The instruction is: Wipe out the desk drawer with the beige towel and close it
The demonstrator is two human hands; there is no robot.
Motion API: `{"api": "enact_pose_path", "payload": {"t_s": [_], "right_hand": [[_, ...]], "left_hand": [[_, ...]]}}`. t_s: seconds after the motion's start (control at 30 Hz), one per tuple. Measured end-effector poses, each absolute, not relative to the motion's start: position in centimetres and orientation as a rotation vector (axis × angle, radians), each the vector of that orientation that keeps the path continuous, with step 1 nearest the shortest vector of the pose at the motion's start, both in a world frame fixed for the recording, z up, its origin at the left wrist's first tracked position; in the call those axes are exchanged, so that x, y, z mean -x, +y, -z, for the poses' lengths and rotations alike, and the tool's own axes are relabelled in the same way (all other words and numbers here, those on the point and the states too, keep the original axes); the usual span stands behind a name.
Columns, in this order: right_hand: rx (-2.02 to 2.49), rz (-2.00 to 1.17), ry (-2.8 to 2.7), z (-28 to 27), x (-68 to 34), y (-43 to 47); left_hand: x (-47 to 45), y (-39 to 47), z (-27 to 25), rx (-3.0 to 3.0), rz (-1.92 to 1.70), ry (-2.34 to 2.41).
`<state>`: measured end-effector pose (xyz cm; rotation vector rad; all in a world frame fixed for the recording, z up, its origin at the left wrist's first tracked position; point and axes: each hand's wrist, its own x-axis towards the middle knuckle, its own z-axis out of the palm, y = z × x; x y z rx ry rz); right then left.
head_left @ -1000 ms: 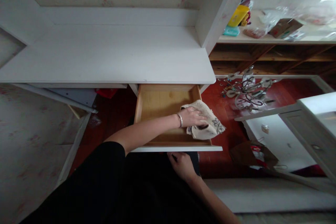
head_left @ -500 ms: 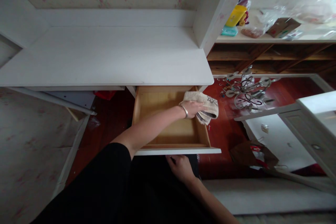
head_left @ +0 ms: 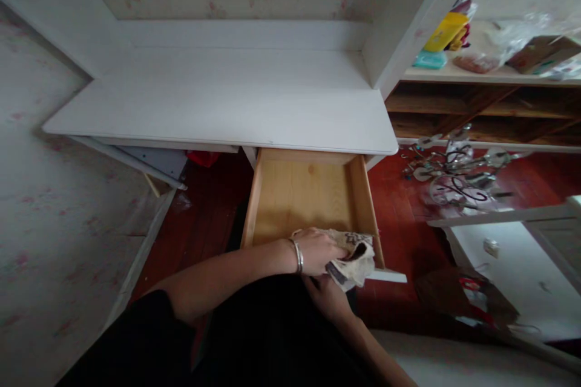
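My left hand (head_left: 318, 252), with a silver bangle at the wrist, grips a folded beige cloth (head_left: 351, 275) with dark lettering. Hand and cloth lie over the front of a pulled-out wooden drawer (head_left: 308, 190); part of the cloth hangs over the drawer's white front panel (head_left: 390, 276). Bare wood shows on the drawer bottom. Below the cloth, my right hand (head_left: 329, 299) is up against the outside of that front panel. Its fingers are mostly hidden by the cloth and my left hand.
Above the drawer spreads a white desktop (head_left: 254, 97). On the red floor at right stand a chandelier (head_left: 463, 169) and a brown paper bag (head_left: 467, 299). A shelf (head_left: 481, 72) at upper right bears a yellow container (head_left: 447, 31), plastic bags and a cardboard box (head_left: 542, 53).
My left hand has brought the cloth from the drawer's right side wall toward its front edge, close above my right hand. The view has shifted left.
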<state>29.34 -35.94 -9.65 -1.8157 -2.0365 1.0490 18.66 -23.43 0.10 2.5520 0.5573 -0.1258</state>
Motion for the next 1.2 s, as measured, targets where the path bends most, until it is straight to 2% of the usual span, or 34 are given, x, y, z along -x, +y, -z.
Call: {"api": "enact_pose_path", "payload": {"t_s": [0.23, 0.43, 0.67, 0.97, 1.07, 1.2], "right_hand": [[1.740, -1.138, -2.037, 9.2, -29.4, -35.6], [1.781, -1.141, -2.020, 8.6, -29.1, -35.6], [1.884, -1.158, -1.970, 8.3, -28.7, -35.7], [1.944, -1.201, -1.951, 7.6, -28.5, -35.7], [1.940, -1.213, -1.942, 7.4, -28.5, -35.6], [1.924, -1.235, -1.926, 7.5, -28.6, -35.5]], "left_hand": [[-5.6, -22.9, -2.4, -2.870, 0.019, 0.530], [-0.1, -22.7, -3.1, -3.023, -0.043, 0.521], [2.9, -18.3, 0.4, -3.021, -0.101, 0.474], [0.8, -6.7, 4.3, -3.044, -0.244, 0.928], [0.0, -6.1, 4.6, -3.024, -0.254, 0.994], [-0.1, -9.8, 3.6, -2.997, -0.201, 0.974]]}}
